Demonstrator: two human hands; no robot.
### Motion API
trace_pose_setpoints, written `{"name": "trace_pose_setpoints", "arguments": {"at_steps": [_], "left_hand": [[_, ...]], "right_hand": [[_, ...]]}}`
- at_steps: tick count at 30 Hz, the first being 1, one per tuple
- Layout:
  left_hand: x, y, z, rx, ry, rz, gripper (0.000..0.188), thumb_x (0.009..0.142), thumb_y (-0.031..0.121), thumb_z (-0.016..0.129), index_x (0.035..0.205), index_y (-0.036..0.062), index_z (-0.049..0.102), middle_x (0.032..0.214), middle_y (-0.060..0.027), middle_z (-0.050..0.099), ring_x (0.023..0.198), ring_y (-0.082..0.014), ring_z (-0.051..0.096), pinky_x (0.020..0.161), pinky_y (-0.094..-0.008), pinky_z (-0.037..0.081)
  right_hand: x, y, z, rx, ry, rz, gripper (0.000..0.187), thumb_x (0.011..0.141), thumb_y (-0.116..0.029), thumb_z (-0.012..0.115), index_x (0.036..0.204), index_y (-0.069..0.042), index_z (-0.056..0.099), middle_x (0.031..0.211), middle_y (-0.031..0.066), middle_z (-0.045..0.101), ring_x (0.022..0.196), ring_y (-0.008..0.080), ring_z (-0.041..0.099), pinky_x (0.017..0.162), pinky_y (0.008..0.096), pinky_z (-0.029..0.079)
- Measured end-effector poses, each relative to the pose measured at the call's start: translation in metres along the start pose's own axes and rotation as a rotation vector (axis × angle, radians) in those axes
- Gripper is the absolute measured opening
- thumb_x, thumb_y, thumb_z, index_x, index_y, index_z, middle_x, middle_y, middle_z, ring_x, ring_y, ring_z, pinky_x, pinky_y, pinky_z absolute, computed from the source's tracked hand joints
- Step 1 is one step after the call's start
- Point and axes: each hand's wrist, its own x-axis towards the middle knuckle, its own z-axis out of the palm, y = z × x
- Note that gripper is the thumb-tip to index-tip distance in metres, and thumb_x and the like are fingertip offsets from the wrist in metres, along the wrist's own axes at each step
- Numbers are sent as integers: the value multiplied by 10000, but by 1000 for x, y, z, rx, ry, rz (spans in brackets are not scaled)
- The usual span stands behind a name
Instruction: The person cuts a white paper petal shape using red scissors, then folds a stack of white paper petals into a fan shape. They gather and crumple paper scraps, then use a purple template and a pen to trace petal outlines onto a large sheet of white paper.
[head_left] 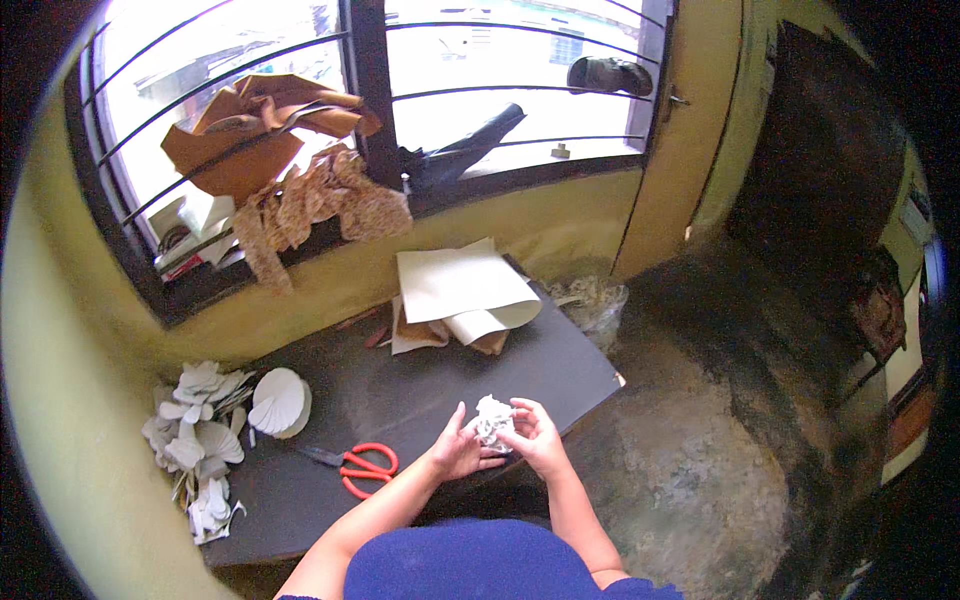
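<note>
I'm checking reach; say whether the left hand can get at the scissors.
Probably yes: the scissors lie uncovered on the table near the left forearm, though the left hand should first leave the crumpled white bundle.

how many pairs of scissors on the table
1: the red-handled scissors lie on the dark table, left of the left hand. More could be hidden under the white pieces.

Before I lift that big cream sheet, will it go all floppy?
Probably a little: the cream sheet curls smoothly along one side, so it seems bendy but not limp. It's likely light, since its edges look thin. It might slide off the brown pieces beneath.
</note>
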Motion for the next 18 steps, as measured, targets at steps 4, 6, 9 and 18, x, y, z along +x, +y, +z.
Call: {"name": "trace_pose_setpoints", "arguments": {"at_steps": [4, 6, 9, 18], "left_hand": [[11, 13, -9, -138, -275, -109, 888, 817, 804, 264, 1493, 252, 100, 1499, -219, 265, 1365, -396, 302, 1028, -557, 358], [15, 18, -13, -171, -250, -142, 857, 829, 782, 298, 1488, 262, 126, 1507, -228, 240, 1363, -430, 287, 1019, -593, 349], [21, 21, -21, -280, -285, -163, 819, 851, 749, 315, 1481, 251, 155, 1515, -234, 219, 1362, -450, 276, 1015, -608, 345], [29, 20, -27, -386, -314, -179, 752, 875, 715, 316, 1443, 222, 294, 1515, -232, 222, 1365, -456, 262, 1016, -619, 334]], "right_hand": [[26, -22, -31, -7, 202, -82, 609, 757, 16, 719, 1281, -43, 415, 1066, 100, 571, 961, 188, 604, 840, 339, 522], [50, -27, -49, -98, 255, -117, 620, 756, -15, 730, 1285, -51, 408, 1056, 98, 572, 943, 186, 607, 800, 348, 535], [117, -29, -86, -197, 405, -249, 626, 704, -67, 768, 1245, -88, 455, 1019, 86, 584, 924, 195, 604, 784, 366, 531], [194, -20, -88, -815, 581, -521, 680, 692, -134, 750, 1298, -74, 446, 1354, 222, 339, 1297, 391, 330, 1091, 458, 295]]}}
